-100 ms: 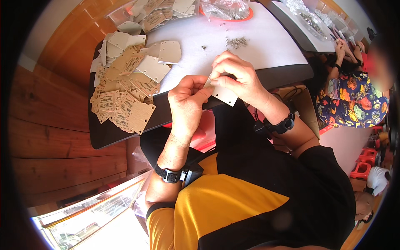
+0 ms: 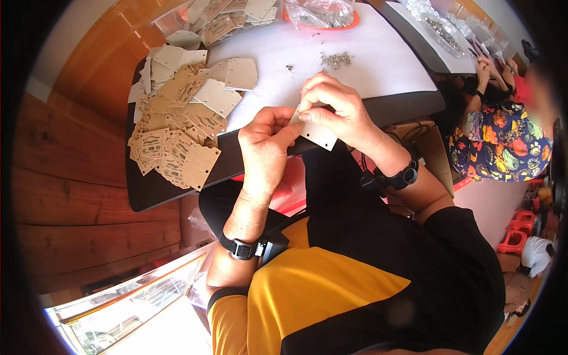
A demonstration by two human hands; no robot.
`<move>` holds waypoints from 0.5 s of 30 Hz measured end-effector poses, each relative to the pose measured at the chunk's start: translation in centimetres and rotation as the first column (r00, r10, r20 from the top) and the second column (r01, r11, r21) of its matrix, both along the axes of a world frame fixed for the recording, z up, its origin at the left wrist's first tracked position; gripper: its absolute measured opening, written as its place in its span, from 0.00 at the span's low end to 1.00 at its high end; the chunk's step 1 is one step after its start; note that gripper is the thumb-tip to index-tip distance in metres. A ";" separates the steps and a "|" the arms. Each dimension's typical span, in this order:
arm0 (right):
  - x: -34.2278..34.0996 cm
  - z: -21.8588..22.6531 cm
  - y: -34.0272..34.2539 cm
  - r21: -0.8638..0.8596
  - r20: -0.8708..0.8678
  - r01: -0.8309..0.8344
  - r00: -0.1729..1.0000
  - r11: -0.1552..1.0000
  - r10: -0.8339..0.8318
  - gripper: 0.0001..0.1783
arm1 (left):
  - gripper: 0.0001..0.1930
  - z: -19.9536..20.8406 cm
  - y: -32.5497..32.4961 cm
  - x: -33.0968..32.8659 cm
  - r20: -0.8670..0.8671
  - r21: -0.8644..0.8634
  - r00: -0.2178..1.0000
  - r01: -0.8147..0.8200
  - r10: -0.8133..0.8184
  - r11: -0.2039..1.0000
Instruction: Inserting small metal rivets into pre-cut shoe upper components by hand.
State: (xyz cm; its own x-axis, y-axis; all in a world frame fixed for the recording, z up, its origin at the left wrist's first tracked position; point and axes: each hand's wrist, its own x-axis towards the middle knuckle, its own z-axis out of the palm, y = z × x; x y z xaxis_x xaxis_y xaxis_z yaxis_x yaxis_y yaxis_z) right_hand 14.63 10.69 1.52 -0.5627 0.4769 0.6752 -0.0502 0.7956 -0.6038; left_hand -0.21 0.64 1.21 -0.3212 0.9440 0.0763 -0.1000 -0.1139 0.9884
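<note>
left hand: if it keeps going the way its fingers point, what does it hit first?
The left hand points up-right, already on the pale square plate. Straight on, it likely meets the right hand pinching the same plate; depth is unclear.

From my feed the scene is bright and warm, lit from above: the white tabletop [image 2: 378, 56] is nearly washed out, and the glass case [image 2: 127, 307] at lower left blows out to white glare. My left hand [image 2: 264, 148] and right hand [image 2: 337, 109] are sharply lit and cast a soft shadow on the dark table edge [image 2: 177, 192]. Fisheye bending curves the wooden wall planks [image 2: 77, 195], and a black vignette rings the frame. The co-worker's floral dress [image 2: 500, 145] smears toward the right rim; focus holds at centre
</note>
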 end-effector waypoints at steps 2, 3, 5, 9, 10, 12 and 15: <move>0.0 0.0 0.0 0.002 0.009 0.002 1.000 1.000 -0.002 0.06 | 0.08 0.0 0.0 0.0 -0.007 -0.005 1.000 0.003 -0.003 1.000; 0.0 0.1 0.0 -0.007 0.013 0.000 1.000 1.000 0.000 0.06 | 0.08 -0.1 0.0 0.0 -0.008 -0.005 1.000 0.003 -0.003 1.000; 0.0 0.1 0.0 -0.016 0.017 -0.002 1.000 1.000 0.002 0.06 | 0.08 -0.2 0.0 -0.1 -0.011 0.003 1.000 0.005 -0.005 1.000; 0.0 -0.2 0.0 -0.197 0.027 -0.047 0.998 0.979 0.053 0.06 | 0.08 -0.2 0.0 -0.1 -0.016 0.009 1.000 0.010 -0.010 1.000; 0.0 -0.3 0.0 -0.277 0.014 -0.063 0.997 0.959 0.070 0.06 | 0.08 -0.1 0.0 -0.1 -0.013 0.011 1.000 0.012 -0.012 1.000; 0.0 -0.4 0.1 -0.304 0.015 -0.073 0.997 0.950 0.082 0.06 | 0.08 -0.1 0.0 -0.1 -0.009 0.014 1.000 0.014 -0.014 1.000; 0.1 -0.4 0.2 -0.315 0.023 -0.088 0.995 0.945 0.100 0.06 | 0.08 -0.1 0.0 -0.1 -0.014 0.013 1.000 0.015 -0.015 1.000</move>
State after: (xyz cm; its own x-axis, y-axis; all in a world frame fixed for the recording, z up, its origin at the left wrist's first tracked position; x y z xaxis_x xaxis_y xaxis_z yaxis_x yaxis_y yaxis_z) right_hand 14.76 10.87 1.16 -0.6380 0.6045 0.4771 -0.0875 0.5586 -0.8248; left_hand -0.34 0.62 1.12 -0.3059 0.9475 0.0929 -0.0885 -0.1255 0.9881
